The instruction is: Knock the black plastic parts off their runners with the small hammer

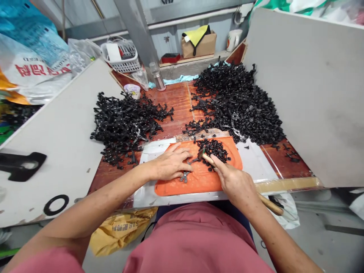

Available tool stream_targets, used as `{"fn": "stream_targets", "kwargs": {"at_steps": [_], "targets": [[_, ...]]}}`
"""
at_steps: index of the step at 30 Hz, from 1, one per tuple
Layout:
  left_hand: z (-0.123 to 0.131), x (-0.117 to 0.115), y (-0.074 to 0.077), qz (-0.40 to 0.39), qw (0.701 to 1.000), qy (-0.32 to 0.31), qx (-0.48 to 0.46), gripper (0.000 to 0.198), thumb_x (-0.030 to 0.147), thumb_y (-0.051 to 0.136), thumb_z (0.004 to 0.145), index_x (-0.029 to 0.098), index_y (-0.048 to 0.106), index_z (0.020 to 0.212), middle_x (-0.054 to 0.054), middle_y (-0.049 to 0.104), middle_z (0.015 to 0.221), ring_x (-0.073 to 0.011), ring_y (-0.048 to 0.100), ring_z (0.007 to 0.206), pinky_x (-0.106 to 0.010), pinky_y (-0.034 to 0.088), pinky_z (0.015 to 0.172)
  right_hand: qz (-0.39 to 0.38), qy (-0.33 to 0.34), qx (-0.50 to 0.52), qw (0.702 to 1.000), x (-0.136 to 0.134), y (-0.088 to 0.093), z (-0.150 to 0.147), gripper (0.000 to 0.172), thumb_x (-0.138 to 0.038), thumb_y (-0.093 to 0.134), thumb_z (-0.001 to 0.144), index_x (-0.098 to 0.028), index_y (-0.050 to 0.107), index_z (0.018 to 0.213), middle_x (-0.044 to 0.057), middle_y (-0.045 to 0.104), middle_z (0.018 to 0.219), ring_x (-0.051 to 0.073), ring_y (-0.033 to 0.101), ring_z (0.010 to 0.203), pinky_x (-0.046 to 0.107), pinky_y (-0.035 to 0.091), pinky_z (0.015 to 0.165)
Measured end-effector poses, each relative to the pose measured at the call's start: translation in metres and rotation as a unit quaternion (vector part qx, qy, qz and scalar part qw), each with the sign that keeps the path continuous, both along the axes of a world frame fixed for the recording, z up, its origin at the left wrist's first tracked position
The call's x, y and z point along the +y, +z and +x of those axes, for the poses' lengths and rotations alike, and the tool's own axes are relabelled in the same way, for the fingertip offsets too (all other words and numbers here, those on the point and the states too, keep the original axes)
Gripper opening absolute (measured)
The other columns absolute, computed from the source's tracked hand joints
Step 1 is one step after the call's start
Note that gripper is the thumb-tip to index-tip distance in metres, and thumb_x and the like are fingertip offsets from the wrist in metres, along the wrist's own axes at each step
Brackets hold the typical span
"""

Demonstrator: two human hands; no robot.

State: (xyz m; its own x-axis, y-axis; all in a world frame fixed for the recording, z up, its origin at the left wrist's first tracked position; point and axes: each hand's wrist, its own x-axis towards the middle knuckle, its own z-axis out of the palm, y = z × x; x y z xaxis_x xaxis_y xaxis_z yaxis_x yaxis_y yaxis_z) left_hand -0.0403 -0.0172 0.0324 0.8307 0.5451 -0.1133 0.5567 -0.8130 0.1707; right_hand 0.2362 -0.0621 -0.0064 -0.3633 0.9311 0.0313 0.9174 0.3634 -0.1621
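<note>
My right hand (pixel 234 180) is wrapped round the wooden handle of a hammer (pixel 270 205); its head is low over the orange pad (pixel 170 188). My left hand (pixel 172 162) lies on the pad's left part, thumb and fingers bent round a dark branched plastic part (pixel 184 176). One arm of this part reaches out toward the hammer head; the rest is partly hidden under my fingers. Just beyond the hammer, a small heap of round-headed black plastic pieces (pixel 216 148) rests on the pad.
Branched black parts form a big pile (pixel 125 121) on the left. A larger pile (pixel 241 102) of black parts and caps covers the right. Grey side panels (pixel 307 91) flank the red-brown table (pixel 178 94). At the back stand a metal flask (pixel 158 77) and a grey basket (pixel 125 64).
</note>
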Motion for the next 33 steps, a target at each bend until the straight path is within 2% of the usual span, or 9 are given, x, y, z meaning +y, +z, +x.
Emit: {"fn": "stream_targets", "kwargs": {"at_steps": [4,6,8,11,14,16,20,24,33], "targets": [[0.009,0.001,-0.006,-0.009,0.999,0.032,-0.005,0.015,0.031,0.058,0.096,0.024,0.071,0.093,-0.007,0.060,0.095,-0.0215,0.056,0.088,-0.040,0.044,0.097,0.000,-0.001,0.058,0.998,-0.001,0.003,0.005,0.053,-0.027,0.044,0.105,-0.037,0.039,0.158,0.003,0.079,0.110,0.020,0.077,0.084,0.027,0.061,0.070],[0.009,0.000,-0.005,-0.023,0.994,0.100,-0.029,0.014,0.026,0.056,0.095,0.021,0.069,0.094,-0.007,0.060,0.093,-0.0206,0.054,0.081,-0.033,0.047,0.081,-0.004,-0.012,0.148,0.989,-0.003,0.006,0.012,0.052,-0.027,0.042,0.106,-0.037,0.041,0.157,0.003,0.076,0.123,0.020,0.076,0.101,0.030,0.061,0.085],[0.006,-0.002,-0.005,-0.045,0.980,0.179,-0.072,0.017,0.016,0.054,0.088,0.019,0.067,0.099,-0.008,0.061,0.092,-0.0217,0.056,0.083,-0.033,0.047,0.078,-0.007,-0.023,0.243,0.970,-0.007,0.008,0.020,0.051,-0.028,0.039,0.107,-0.038,0.040,0.157,0.001,0.066,0.140,0.019,0.069,0.119,0.032,0.057,0.100],[0.003,-0.002,-0.008,-0.122,0.946,0.256,-0.159,0.032,0.012,0.052,0.078,0.018,0.067,0.105,-0.007,0.067,0.096,-0.0224,0.060,0.089,-0.034,0.048,0.084,-0.031,-0.022,0.319,0.947,-0.014,0.006,0.028,0.051,-0.028,0.037,0.108,-0.039,0.039,0.157,-0.004,0.057,0.150,0.018,0.058,0.133,0.034,0.049,0.112],[0.008,0.002,-0.014,-0.210,0.896,0.299,-0.252,0.027,0.022,0.050,0.083,0.019,0.069,0.102,-0.005,0.071,0.101,-0.0219,0.062,0.094,-0.033,0.048,0.087,-0.071,-0.034,0.311,0.947,-0.021,0.001,0.031,0.051,-0.027,0.038,0.107,-0.037,0.042,0.156,-0.004,0.060,0.147,0.019,0.060,0.131,0.037,0.046,0.114],[0.013,0.006,-0.019,-0.243,0.857,0.338,-0.303,0.025,0.036,0.053,0.087,0.018,0.069,0.092,-0.004,0.071,0.093,-0.0208,0.061,0.088,-0.030,0.047,0.080,-0.077,-0.044,0.293,0.952,-0.024,-0.002,0.031,0.051,-0.027,0.039,0.106,-0.037,0.044,0.155,-0.003,0.061,0.145,0.021,0.063,0.128,0.039,0.048,0.113],[0.022,0.013,-0.030,-0.243,0.806,0.410,-0.350,0.035,0.050,0.067,0.077,0.016,0.063,0.080,0.002,0.056,0.069,-0.0132,0.047,0.064,-0.024,0.036,0.061,-0.069,-0.054,0.271,0.959,-0.025,-0.004,0.029,0.050,-0.027,0.041,0.105,-0.036,0.046,0.154,0.000,0.067,0.138,0.022,0.068,0.120,0.038,0.053,0.106],[0.024,0.019,-0.039,-0.233,0.799,0.435,-0.345,0.039,0.055,0.071,0.073,0.017,0.060,0.072,0.004,0.051,0.063,-0.0120,0.044,0.061,-0.023,0.032,0.058,-0.057,-0.057,0.255,0.964,-0.024,-0.007,0.027,0.051,-0.027,0.042,0.104,-0.034,0.047,0.154,0.002,0.073,0.129,0.022,0.073,0.111,0.037,0.056,0.102],[0.029,0.026,-0.041,-0.168,0.821,0.449,-0.310,0.033,0.046,0.080,0.067,0.019,0.071,0.085,-0.002,0.072,0.081,-0.0201,0.064,0.077,-0.026,0.046,0.070,-0.046,-0.075,0.241,0.967,-0.023,-0.013,0.031,0.049,-0.029,0.042,0.105,-0.035,0.047,0.154,0.003,0.071,0.132,0.023,0.073,0.111,0.035,0.059,0.095]]}}
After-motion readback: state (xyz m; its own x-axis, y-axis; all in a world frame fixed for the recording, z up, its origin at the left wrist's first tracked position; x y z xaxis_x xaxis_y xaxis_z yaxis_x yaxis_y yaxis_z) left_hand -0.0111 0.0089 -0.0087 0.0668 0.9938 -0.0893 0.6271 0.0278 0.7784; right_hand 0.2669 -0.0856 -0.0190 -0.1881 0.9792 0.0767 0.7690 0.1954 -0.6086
